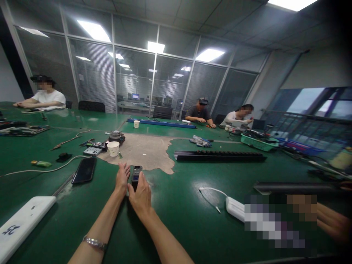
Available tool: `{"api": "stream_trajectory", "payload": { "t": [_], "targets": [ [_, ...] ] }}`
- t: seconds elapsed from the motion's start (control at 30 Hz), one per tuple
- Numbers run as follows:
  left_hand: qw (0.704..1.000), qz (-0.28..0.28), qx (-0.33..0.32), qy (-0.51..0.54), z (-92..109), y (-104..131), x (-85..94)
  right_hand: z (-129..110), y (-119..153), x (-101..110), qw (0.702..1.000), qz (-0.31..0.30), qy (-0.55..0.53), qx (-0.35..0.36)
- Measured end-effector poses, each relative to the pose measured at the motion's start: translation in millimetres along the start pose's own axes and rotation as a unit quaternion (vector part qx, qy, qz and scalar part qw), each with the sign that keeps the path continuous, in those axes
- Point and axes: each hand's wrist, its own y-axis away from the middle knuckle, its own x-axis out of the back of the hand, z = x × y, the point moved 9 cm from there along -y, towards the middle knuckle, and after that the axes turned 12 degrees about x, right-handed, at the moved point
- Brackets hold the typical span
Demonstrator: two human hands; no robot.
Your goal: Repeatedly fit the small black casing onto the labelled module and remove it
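A small black box-shaped device (136,175) with a little screen stands on the green table in front of me. My right hand (140,192) is wrapped round its near and right sides, thumb on the left and fingers on the right. Just left of the device is my left hand (122,178), fingers stretched out and palm turned inward, holding nothing. Beyond both hands lies a brown, irregular sheet (145,150), with a white paper cup (113,148) on its left part. A black phone (84,170) rests left of my left hand.
A white power bank (235,209) with a cable lies at the right, beside another person's hand. Long black rails (220,156) are farther back, near a green basket (258,142). A white case (27,223) fills the near left. Three people sit across the table (176,205).
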Motion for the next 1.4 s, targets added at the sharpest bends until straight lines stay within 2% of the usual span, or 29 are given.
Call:
{"api": "stream_trajectory", "payload": {
  "t": [0.13,0.23,0.3,0.43,0.57,0.67,0.77,0.87,1.03,1.23,1.4],
  "targets": [
    [1.000,0.004,-0.002,-0.003,-1,-3,0.4,2,-6,0,1.000,0.001,-0.005,-0.009],
    [1.000,0.005,0.004,-0.002,-3,-6,0.9,-2,-15,8,1.000,0.008,-0.009,-0.016],
    [1.000,0.003,0.006,0.000,-4,-7,1.0,-6,-24,21,0.999,0.027,-0.016,-0.014],
    [1.000,-0.012,0.001,-0.004,-3,-5,-1.3,-4,-41,62,0.997,0.066,-0.026,0.007],
    [1.000,-0.012,-0.003,-0.008,-3,-4,-1.7,27,-39,94,0.998,0.060,-0.001,0.016],
    [1.000,-0.013,-0.005,-0.011,-3,-3,-2.6,61,-22,106,0.998,0.049,0.032,-0.020],
    [1.000,-0.010,-0.006,-0.010,-2,-2,-3.0,80,-6,109,0.997,0.041,0.046,-0.044],
    [1.000,-0.009,-0.008,-0.010,-1,-1,-3.3,88,1,107,0.997,0.034,0.051,-0.055],
    [1.000,-0.005,-0.002,-0.008,-2,-2,-2.8,91,5,98,0.998,0.024,0.051,-0.039],
    [1.000,-0.002,-0.003,-0.008,-3,-4,-3.0,94,9,95,0.998,0.043,0.050,-0.013],
    [1.000,-0.002,-0.004,-0.008,-3,-4,-2.8,95,9,94,0.999,0.022,0.033,-0.015]
  ]
}}
